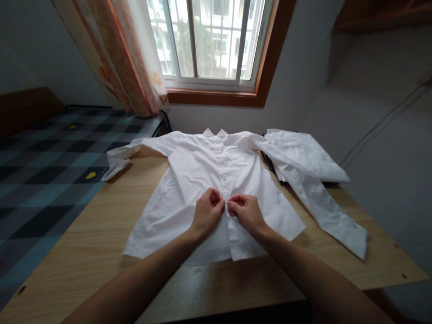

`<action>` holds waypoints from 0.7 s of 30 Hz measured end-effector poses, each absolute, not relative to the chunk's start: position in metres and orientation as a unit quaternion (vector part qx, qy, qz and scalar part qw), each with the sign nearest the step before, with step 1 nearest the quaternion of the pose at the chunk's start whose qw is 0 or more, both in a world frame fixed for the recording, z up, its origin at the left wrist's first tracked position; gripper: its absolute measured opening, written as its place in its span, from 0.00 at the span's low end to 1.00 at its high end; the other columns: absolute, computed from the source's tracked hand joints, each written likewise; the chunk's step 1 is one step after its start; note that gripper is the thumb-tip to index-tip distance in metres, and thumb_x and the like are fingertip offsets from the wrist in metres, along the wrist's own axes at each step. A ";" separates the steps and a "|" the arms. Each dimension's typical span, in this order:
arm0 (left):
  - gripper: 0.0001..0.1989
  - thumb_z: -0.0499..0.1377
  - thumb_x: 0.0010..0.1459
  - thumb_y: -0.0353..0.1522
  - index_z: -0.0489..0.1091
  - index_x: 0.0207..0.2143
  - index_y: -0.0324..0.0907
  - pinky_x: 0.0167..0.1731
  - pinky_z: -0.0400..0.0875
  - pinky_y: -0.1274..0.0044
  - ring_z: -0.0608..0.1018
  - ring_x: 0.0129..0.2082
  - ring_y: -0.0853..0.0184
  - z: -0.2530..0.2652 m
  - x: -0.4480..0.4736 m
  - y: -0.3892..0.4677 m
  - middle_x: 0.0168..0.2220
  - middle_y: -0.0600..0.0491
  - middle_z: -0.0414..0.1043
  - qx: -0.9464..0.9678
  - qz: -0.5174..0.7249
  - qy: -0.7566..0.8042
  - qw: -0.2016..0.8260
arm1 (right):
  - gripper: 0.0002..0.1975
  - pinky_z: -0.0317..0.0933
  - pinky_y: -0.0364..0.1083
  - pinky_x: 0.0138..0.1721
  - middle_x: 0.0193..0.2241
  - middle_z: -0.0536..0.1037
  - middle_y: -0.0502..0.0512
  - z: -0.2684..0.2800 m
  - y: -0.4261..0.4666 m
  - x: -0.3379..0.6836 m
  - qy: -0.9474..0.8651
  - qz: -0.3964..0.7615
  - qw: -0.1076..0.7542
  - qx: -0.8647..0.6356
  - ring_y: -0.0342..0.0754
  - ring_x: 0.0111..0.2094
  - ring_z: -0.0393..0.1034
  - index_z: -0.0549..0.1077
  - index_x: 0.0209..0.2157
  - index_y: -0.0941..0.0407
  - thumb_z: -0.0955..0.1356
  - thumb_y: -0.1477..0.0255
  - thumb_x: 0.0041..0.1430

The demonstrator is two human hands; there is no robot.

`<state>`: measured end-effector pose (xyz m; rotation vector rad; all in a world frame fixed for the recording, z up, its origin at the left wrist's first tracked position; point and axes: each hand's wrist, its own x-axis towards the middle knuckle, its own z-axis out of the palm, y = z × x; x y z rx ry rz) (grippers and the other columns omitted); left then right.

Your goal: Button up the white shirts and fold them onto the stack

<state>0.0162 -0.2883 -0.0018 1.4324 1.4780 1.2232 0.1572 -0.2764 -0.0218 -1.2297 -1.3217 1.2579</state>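
Note:
A white button-up shirt (189, 180) lies spread face up, its collar towards the window and its hem towards me. Its sleeves stretch out to both sides, the left one reaching past the table edge. Buttons show down the upper front placket, fastened as far as I can see. Low on that placket, my left hand (208, 209) pinches one front edge. My right hand (245, 209) pinches the other edge right beside it, the fingertips almost touching. Below the hands the two front edges part slightly. Whether a button sits between the fingers is hidden.
The shirt rests on a wooden table (91, 229). Folded white clothing (303, 153) is stacked over dark items at the back right, partly under the right sleeve. A bed with a checked cover (43, 175) stands on the left. Behind are a window (209, 45) and a curtain (118, 58).

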 end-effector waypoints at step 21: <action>0.10 0.57 0.36 0.27 0.57 0.23 0.42 0.21 0.58 0.83 0.67 0.20 0.75 -0.008 0.019 -0.283 0.21 0.60 0.68 0.493 0.507 0.546 0.450 | 0.04 0.56 0.41 0.22 0.17 0.69 0.46 -0.016 -0.276 0.157 -0.599 0.471 0.376 -0.527 0.42 0.19 0.62 0.69 0.28 0.56 0.65 0.71 0.55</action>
